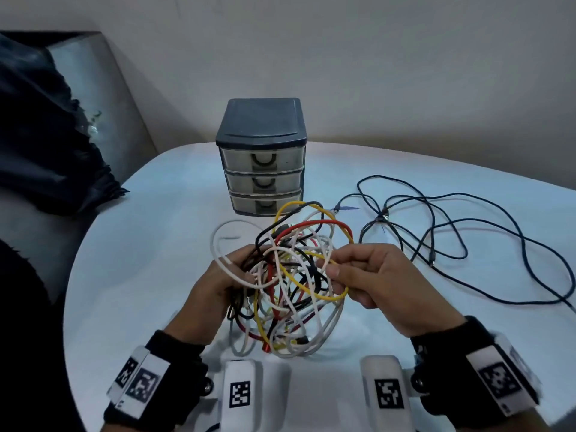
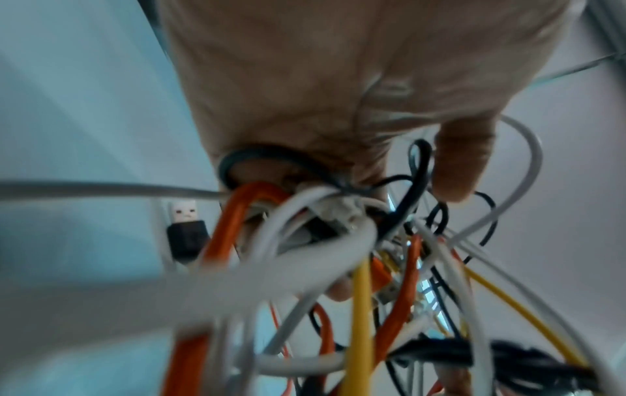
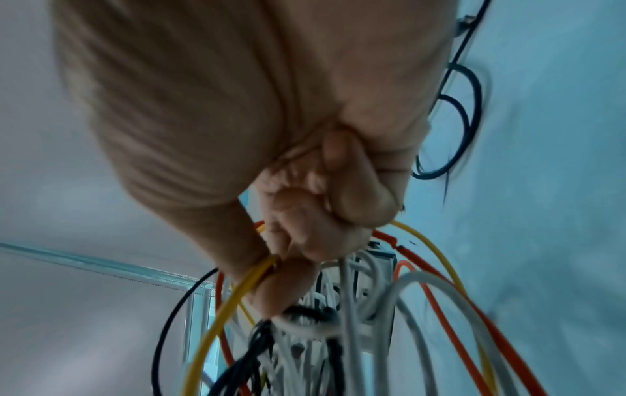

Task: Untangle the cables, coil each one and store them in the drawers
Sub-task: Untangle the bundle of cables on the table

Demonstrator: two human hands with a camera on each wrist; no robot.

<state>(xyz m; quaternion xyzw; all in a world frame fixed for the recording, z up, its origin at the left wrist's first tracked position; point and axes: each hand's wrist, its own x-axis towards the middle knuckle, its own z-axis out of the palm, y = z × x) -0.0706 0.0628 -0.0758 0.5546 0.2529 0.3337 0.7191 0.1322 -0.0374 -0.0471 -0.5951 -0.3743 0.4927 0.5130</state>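
A tangle of white, yellow, red and black cables (image 1: 290, 275) hangs above the table between both hands. My left hand (image 1: 218, 285) grips the tangle's left side, its fingers curled into the white and black strands (image 2: 332, 203). My right hand (image 1: 371, 272) pinches a yellow cable (image 1: 324, 294) on the right side; the right wrist view shows that yellow cable (image 3: 237, 284) running between thumb and curled fingers (image 3: 359, 198). A small grey drawer unit (image 1: 261, 157) with three closed drawers stands behind the tangle. A black USB plug (image 2: 186, 235) dangles from the bundle.
A long dark blue cable (image 1: 461, 232) lies spread loose on the white table (image 1: 162, 213) to the right. A dark cloth (image 1: 46, 145) is heaped on a grey seat at the left. A wall stands close behind the drawer unit.
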